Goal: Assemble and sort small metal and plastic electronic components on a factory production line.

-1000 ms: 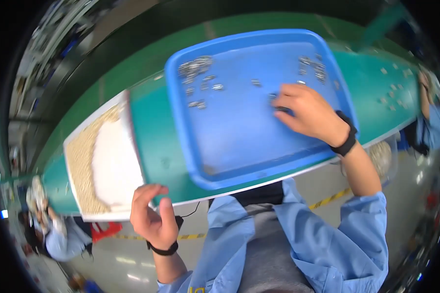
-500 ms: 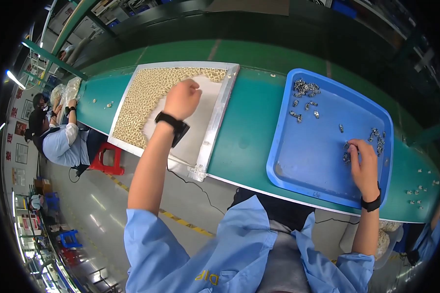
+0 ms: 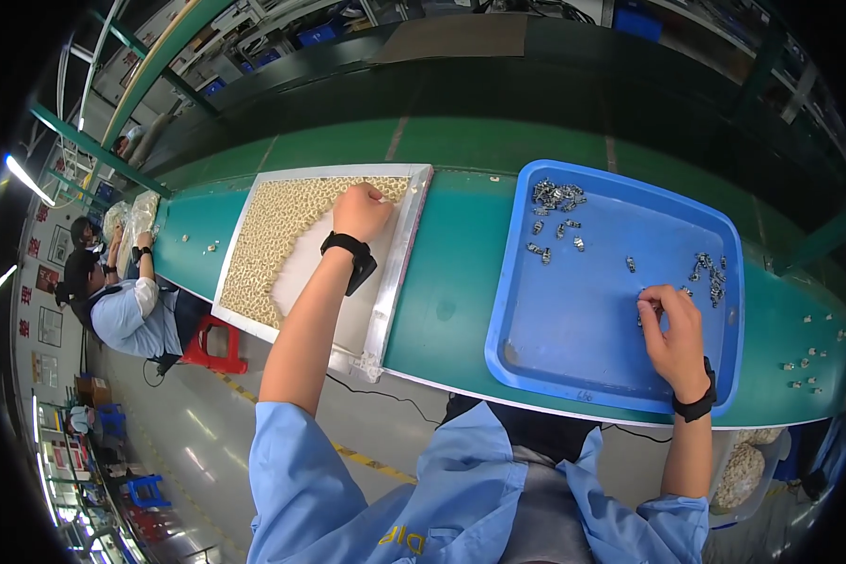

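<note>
My left hand [image 3: 363, 212] is over a metal-framed tray [image 3: 396, 282], its fingers curled together near the far right corner. Anything pinched in them is hidden. Many small beige ring-like pieces [image 3: 271, 226] pack the tray's left and far parts, beside a bare pale surface. On the right, my right hand [image 3: 672, 338] reaches into a shallow blue tray [image 3: 573, 329]. Its thumb and fingertips come together among small silvery metal parts, and I cannot make out what they hold. More metal parts [image 3: 556, 195] cluster at the far left of that tray, others [image 3: 712, 275] by its right side.
Both trays rest on a green bench [image 3: 451, 282]. Small loose pieces [image 3: 804, 362] lie at its right end, others [image 3: 211, 247] on the left. A co-worker [image 3: 127, 305] sits at the far left by a red stool [image 3: 216, 348]. A bin of pale pieces [image 3: 743, 475] stands below the bench.
The view has shifted, so the bench sits lower in the picture. My left hand has moved toward the far right corner of the metal-framed tray. My right hand has stayed among the metal parts.
</note>
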A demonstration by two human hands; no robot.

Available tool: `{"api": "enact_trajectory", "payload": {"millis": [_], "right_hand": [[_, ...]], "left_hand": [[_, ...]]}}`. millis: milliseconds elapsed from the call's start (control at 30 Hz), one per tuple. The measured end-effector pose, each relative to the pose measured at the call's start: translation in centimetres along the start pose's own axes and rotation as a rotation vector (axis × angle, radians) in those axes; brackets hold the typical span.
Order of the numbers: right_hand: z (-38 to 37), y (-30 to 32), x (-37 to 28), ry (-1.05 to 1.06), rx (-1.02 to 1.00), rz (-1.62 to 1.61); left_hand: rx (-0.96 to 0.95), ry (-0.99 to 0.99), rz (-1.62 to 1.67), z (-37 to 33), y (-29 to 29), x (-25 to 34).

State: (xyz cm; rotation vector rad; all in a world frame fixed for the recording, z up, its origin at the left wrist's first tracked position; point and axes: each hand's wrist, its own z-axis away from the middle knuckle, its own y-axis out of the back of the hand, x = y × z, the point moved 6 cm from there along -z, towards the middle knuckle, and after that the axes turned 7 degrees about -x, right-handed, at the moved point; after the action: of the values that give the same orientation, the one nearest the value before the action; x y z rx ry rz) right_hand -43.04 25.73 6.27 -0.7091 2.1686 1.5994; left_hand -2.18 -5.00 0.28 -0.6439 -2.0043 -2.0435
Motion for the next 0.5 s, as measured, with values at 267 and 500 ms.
{"api": "enact_trajectory", "payload": {"millis": [267,500], "right_hand": [[0.0,-0.4,0.7,-0.036,-0.015,-0.042],[0.1,-0.6,0.8,-0.037,-0.039,-0.046]], "left_hand": [[0.090,-0.099,-0.028,1.2,-0.2,2.3],[0.127,-0.271,-0.046,1.1,-0.8,2.7]]}}
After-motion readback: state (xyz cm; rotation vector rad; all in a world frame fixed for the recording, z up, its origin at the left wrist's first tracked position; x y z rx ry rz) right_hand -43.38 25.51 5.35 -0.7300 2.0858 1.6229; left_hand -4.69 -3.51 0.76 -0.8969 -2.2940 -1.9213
